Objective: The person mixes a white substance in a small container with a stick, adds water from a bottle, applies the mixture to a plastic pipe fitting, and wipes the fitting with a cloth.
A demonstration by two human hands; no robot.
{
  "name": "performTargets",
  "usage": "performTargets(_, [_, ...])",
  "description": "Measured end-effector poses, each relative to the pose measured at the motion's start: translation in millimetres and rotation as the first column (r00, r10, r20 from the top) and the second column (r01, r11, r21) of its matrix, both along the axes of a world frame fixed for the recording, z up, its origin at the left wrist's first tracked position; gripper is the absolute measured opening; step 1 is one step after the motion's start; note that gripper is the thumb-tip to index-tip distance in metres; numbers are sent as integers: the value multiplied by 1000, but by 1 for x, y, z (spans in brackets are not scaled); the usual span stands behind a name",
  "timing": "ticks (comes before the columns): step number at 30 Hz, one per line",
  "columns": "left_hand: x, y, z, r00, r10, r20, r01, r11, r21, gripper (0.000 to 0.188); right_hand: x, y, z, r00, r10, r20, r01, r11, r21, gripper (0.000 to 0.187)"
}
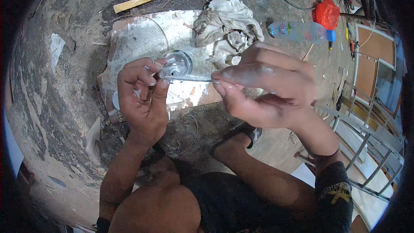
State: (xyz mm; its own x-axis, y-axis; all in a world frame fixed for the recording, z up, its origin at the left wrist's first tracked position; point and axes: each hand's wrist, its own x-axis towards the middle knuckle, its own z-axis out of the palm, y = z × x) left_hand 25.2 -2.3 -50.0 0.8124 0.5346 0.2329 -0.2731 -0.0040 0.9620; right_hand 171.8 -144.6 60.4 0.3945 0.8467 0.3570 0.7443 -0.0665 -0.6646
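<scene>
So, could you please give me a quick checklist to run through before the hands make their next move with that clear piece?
1. Left hand has the clear round piece: ok, its fingers close around one side.
2. Right hand has the thin strip: ok, pinched at the fingertips.
3. Strip meets the round piece: ok, they touch between the hands.
4. Board lies under the work: ok, white and dusty.
5. Rag is apart from the hands: ok, it lies beyond them.
6. Round piece free of cracks: cannot tell, too blurred.
</scene>
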Motion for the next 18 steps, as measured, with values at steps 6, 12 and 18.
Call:
performTargets(6, [-1,1,-3,999,27,18,-25,998,-61,24,-1,-1,-1,997,-72,22,72,997,-2,9])
performTargets(12, [-4,11,-7,998,65,1,-65,997,-36,25,4,-2,-15,998,-44,54,52,987,-150,7])
performTargets(18, [-10,15,-5,991,101,-83,-119,959,-258,27,2,16,-66,967,93,238,21,899,-438,9])
